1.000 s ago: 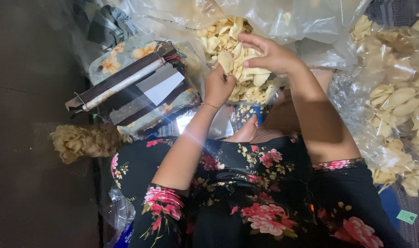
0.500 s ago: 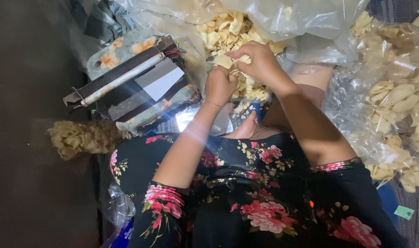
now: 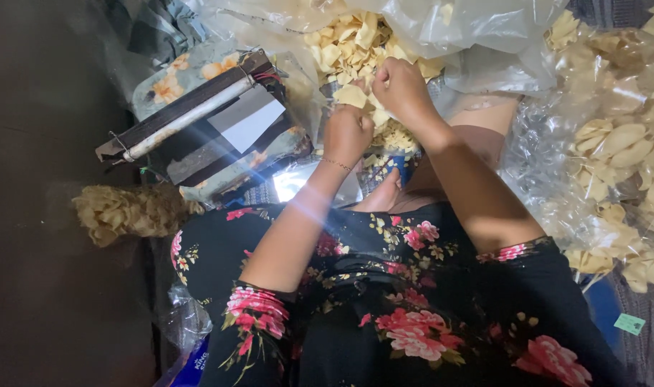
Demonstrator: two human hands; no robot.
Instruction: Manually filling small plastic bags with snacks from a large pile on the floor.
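My left hand (image 3: 347,133) and my right hand (image 3: 401,87) meet over a heap of pale yellow crackers (image 3: 356,39) lying in a big clear plastic bag (image 3: 484,29). The left hand's fingers are curled around a small clear bag (image 3: 391,135) partly filled with crackers. The right hand is closed on a few crackers (image 3: 351,95) just above that small bag. I sit on the floor in a black dress with pink flowers, knees bent under the hands.
A long-handled heat sealer (image 3: 198,118) with a dark bar lies to the left on a flowered cloth. A filled cracker bag (image 3: 130,211) lies at the left. Several sealed cracker bags (image 3: 621,150) pile up at the right.
My right hand has come back from the heap toward my left hand, bringing crackers down to the small bag. The left hand stayed in place.
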